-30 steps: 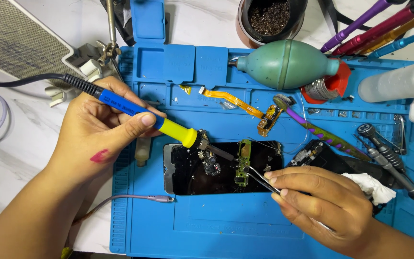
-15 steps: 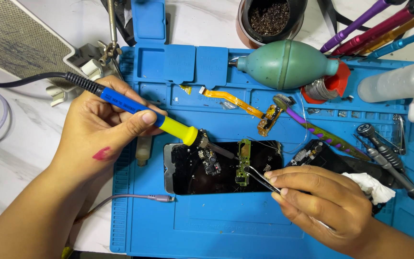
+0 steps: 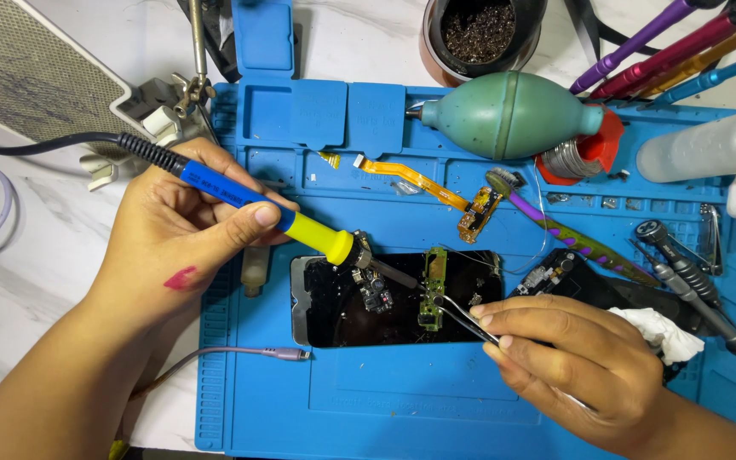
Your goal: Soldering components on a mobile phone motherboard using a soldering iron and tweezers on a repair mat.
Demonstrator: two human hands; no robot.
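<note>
The left hand (image 3: 185,243) is clamped on a blue-and-yellow-handled soldering iron (image 3: 270,213), its tip resting over a small green circuit board (image 3: 434,290). That board lies on an opened black phone (image 3: 385,298) at the centre of the blue silicone work mat (image 3: 368,400). The right hand (image 3: 577,362) is closed on thin metal tweezers (image 3: 462,317) that touch the board's lower end. Near the mat's far edge lie a green rubber air blower (image 3: 508,115) and an orange flex cable (image 3: 419,179). A purple-handled brush (image 3: 568,234) lies just right of the phone, and metal screwdrivers (image 3: 692,277) lie toward the right edge.
</note>
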